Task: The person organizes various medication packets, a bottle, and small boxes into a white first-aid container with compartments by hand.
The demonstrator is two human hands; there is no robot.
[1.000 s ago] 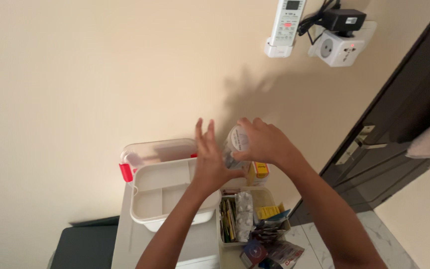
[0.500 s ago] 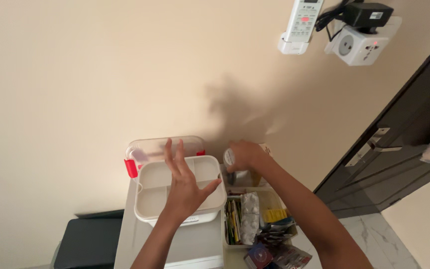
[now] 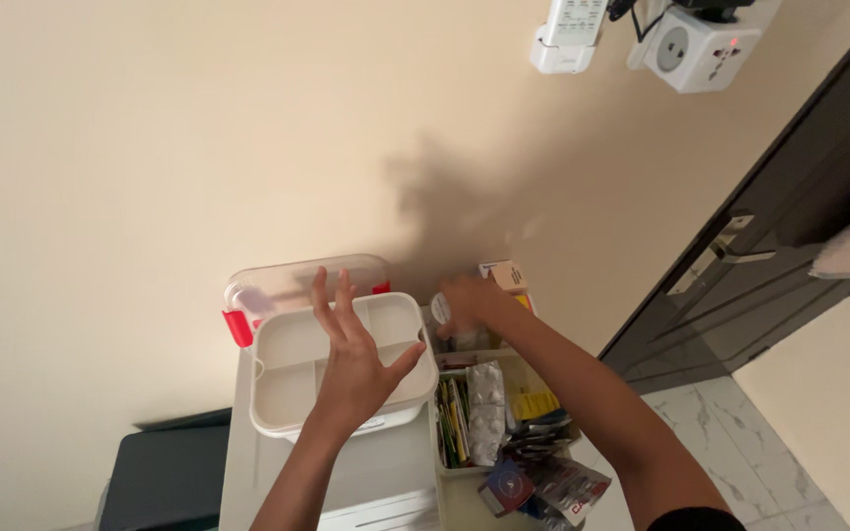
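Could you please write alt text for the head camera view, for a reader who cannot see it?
Seen from above, a person's right hand grips a small clear jar at the back of a narrow white cabinet top, while the left hand hovers open over a white divided tray. Beside the tray, an open bin holds blister packs and sachets.

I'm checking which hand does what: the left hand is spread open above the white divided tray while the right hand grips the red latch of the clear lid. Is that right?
Not quite. In the head view the right hand grips a small bottle beside the white divided tray, not the red latch. The left hand is indeed spread open above the tray.
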